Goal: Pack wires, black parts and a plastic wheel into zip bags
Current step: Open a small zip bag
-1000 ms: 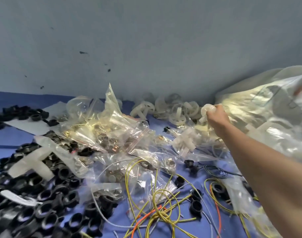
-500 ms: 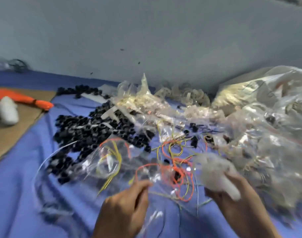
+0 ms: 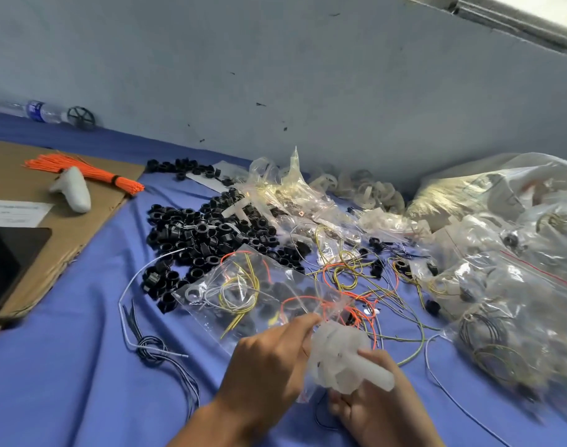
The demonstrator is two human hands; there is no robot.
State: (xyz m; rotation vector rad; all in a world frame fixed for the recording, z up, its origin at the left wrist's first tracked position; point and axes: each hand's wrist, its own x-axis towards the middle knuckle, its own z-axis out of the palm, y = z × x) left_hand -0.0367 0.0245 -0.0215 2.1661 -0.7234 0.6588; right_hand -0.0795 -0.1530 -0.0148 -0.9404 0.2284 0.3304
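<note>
Blue cloth point(image 3: 66, 366) crowded: black parts point(image 3: 208, 233), wires point(image 3: 349, 272).

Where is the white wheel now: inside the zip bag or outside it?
Outside: the right hand holds the wheel at the bag mouth.

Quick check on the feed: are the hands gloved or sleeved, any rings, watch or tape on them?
Both the left hand and right hand are bare: no gloves, rings, tape or markings show. The forearms in view carry no sleeve, and no watch or band is visible.

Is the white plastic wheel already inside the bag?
No, the right hand holds the white plastic wheel just outside the zip bag, whose mouth the left hand pinches.
</note>
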